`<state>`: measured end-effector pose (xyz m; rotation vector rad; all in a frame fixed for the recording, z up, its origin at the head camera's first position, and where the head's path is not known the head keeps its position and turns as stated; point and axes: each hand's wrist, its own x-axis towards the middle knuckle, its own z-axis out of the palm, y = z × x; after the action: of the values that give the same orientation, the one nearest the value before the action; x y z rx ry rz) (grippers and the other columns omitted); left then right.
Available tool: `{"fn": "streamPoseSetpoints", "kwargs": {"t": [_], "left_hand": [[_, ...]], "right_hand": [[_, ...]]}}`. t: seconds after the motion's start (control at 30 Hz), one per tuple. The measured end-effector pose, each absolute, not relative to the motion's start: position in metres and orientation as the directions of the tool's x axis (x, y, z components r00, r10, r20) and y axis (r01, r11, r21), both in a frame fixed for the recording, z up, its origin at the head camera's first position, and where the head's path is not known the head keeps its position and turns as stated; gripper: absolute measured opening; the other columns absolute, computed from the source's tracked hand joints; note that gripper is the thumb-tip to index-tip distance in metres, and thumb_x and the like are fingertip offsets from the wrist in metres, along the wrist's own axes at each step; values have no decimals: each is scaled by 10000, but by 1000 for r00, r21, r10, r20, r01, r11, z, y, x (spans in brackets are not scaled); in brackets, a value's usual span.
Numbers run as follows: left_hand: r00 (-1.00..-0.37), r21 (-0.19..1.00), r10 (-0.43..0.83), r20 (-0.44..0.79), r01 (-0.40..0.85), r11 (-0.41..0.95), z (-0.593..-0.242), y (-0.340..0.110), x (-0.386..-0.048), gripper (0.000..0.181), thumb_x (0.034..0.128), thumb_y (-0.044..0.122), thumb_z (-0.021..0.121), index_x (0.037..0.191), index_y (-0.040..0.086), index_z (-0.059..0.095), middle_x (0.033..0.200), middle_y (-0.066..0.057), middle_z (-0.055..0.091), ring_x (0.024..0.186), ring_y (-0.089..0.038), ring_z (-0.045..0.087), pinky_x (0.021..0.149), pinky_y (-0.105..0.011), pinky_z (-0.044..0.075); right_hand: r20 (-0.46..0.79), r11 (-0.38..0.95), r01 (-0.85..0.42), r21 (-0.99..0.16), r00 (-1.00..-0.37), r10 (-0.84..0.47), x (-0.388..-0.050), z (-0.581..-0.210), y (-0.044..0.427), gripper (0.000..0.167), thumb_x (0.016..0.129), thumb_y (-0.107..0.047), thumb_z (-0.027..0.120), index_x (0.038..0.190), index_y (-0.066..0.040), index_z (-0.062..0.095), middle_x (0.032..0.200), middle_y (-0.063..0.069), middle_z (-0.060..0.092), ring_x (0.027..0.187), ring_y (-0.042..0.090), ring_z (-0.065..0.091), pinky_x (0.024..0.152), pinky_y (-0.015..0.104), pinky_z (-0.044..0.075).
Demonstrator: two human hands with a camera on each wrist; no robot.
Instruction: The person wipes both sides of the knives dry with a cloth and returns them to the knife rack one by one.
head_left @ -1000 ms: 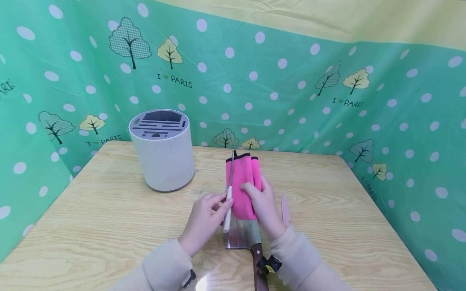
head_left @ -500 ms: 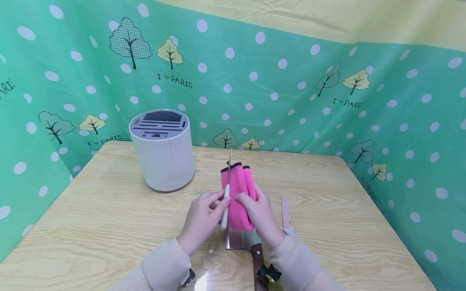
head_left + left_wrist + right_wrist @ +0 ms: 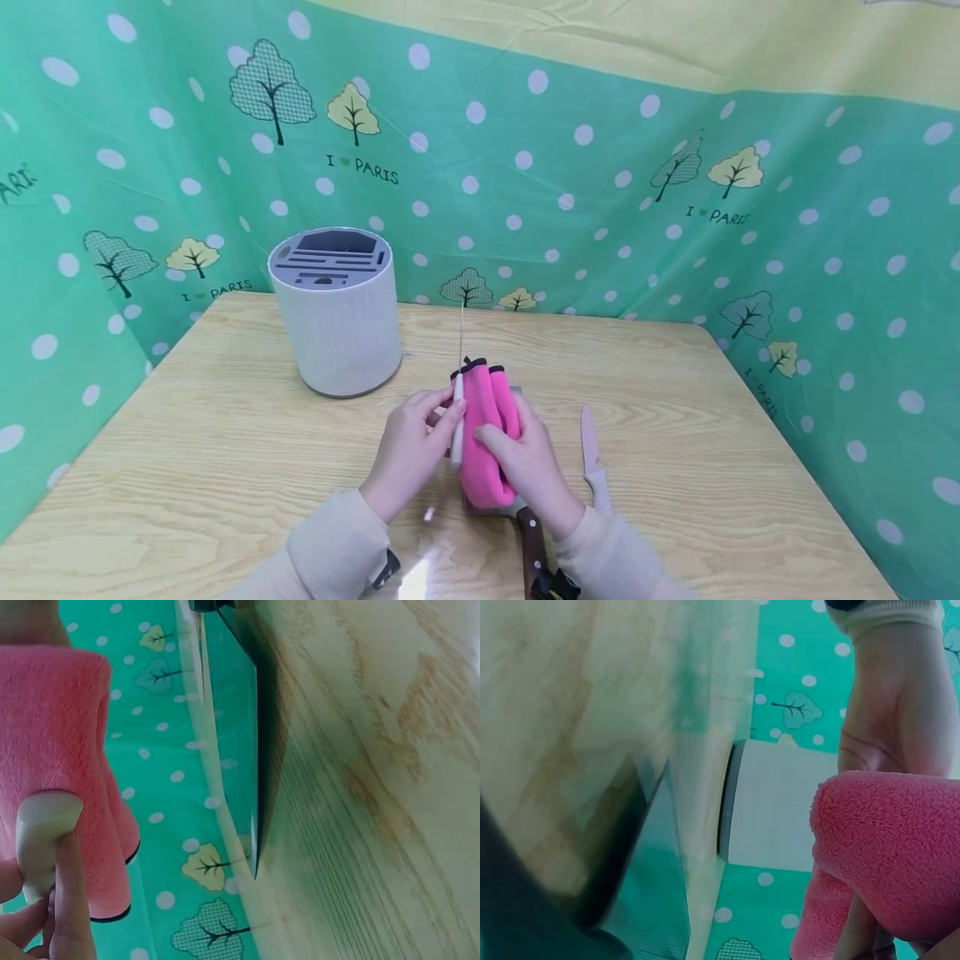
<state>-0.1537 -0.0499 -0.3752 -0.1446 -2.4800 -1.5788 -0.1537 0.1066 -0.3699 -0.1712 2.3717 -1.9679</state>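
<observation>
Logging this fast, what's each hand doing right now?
Left hand: holding the knife by its handle.
Right hand: holding the pink cloth.

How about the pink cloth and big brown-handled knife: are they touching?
Apart. The left wrist view shows green backdrop between the pink cloth and the big knife.

A white slotted holder (image 3: 341, 333) stands on a wooden table (image 3: 225, 433) before green dotted fabric (image 3: 495, 187).

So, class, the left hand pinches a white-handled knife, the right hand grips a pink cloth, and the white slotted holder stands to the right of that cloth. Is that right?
Not quite: the white slotted holder stands to the left of the pink cloth, as the head view shows. The rest is correct.
</observation>
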Motion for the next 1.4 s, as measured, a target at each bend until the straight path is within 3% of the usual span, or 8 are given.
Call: {"fn": "streamPoseSetpoints", "kwargs": {"t": [0.3,0.73,0.93,1.4], "left_hand": [[-983,917,-24,184,162,365,-375,-52,-155,354,977,210,623,1262,0,642,1014,-135,664,692,-119,619,561,-204,541],[-984,902,-13,180,159,401,-375,-50,-151,403,970,259,636,1275,-3,636,1134,-145,669,775,-135,688,594,-188,539],[-984,907,19,179,173,383,-375,-47,-148,393,970,248,635,1267,-10,639,1139,-146,650,806,-153,683,601,-183,545],[-983,882,63,173,183,433,-376,-41,-142,379,955,265,657,1256,36,665,1081,-114,656,707,-83,603,565,-201,518]], "right_hand": [[72,219,-108,-970,-984,-163,-143,-372,107,389,867,-104,637,1245,-61,560,1162,223,662,914,259,716,714,324,593],[67,220,-89,-972,-992,-103,-151,-368,105,326,880,-90,615,1195,-19,574,1137,211,664,934,254,711,763,354,592],[49,205,-63,-977,-996,-72,-155,-364,106,329,883,-98,620,1191,4,562,1100,191,672,890,205,698,751,322,581],[35,149,-34,-988,-999,2,-167,-357,110,309,879,-65,595,1170,29,548,1014,174,647,748,121,654,671,238,541]]}}
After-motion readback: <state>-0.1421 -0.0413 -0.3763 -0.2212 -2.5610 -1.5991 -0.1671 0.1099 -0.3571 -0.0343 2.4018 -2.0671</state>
